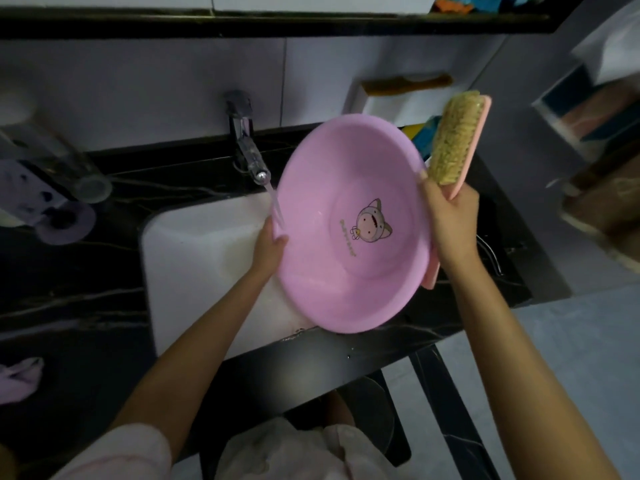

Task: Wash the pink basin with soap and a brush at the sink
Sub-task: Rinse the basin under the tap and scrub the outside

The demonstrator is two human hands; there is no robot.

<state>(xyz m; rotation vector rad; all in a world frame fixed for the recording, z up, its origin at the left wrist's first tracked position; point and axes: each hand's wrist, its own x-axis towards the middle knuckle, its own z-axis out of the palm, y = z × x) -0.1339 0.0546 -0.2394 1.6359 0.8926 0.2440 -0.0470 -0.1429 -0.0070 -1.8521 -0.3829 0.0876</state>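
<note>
The pink basin (346,188), with a cartoon print on its bottom, is tilted toward me over the right side of the white sink (194,251). My left hand (268,249) grips its left rim, where the tap's water stream lands. My right hand (450,223) is at the right rim and grips a pink-backed brush (457,140) with yellow bristles, which points up and away. The brush's handle end shows below the hand, behind the rim. No soap is visible.
A chrome tap (247,147) runs water at the back of the sink. The black marble counter (69,271) holds a clear cup and purple holder (52,188) at left. A wall-mounted white box (398,98) and coloured items sit behind the basin. A purple cloth (19,377) lies at left.
</note>
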